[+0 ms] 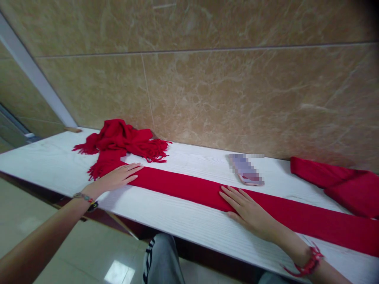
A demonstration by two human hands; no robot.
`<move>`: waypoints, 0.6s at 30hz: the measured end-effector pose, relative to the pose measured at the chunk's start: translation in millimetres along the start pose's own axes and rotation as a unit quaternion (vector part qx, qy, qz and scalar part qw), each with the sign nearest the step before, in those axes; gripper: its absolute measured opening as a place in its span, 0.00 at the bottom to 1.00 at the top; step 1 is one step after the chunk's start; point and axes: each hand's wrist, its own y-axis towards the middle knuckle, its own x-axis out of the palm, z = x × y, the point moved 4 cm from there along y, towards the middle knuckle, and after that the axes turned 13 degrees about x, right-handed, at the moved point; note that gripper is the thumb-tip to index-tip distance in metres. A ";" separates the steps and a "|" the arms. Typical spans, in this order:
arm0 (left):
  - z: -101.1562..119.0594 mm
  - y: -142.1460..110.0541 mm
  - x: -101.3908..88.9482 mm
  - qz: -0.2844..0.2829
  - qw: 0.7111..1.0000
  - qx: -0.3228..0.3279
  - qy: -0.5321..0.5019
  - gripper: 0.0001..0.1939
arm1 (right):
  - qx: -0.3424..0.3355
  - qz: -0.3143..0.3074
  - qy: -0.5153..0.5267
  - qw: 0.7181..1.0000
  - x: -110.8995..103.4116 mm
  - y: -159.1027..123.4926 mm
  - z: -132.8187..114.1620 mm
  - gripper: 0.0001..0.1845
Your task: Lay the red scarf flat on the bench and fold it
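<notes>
A long red scarf [180,188] lies flat in a narrow strip along the white table, running out of view at the right. My left hand [122,176] rests palm down near the strip's left end, fingers stretched out over the cloth. Farther right, my right hand [245,207] presses flat on the same strip with its fingers extended. Just beyond my left hand sits a crumpled red scarf [121,136] with fringed ends. Fringe also shows beside my left wrist; whether it belongs to the strip I cannot tell.
A phone [247,169] lies on the white table [189,211] behind the strip. Folded red cloth [340,183] is at the right. A tan marbled tile wall [207,98] borders the table's back edge. My knee [162,256] is below the front edge.
</notes>
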 end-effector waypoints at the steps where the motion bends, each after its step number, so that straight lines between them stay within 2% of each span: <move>1: -6.3 -9.0 0.3 0.002 1.000 -0.007 0.000 0.23 | -0.001 -0.001 0.000 1.000 0.7 -0.4 1.3 0.29; 5: -22.1 -36.1 2.5 0.006 0.999 -0.035 0.013 0.23 | -0.016 0.000 -0.002 1.000 2.6 -4.5 7.6 0.29; 10: -26.0 -46.6 5.5 -0.010 0.998 -0.047 0.032 0.22 | -0.041 0.019 -0.006 0.999 1.2 -12.4 13.7 0.31; 13: -16.7 -41.4 -1.0 0.008 0.997 -0.046 0.053 0.21 | -0.051 0.033 -0.010 0.998 3.9 -15.2 18.0 0.33; 18: 16.7 -24.1 -17.9 0.018 0.999 0.000 0.034 0.19 | -0.048 0.061 -0.013 0.997 7.9 -9.6 22.4 0.29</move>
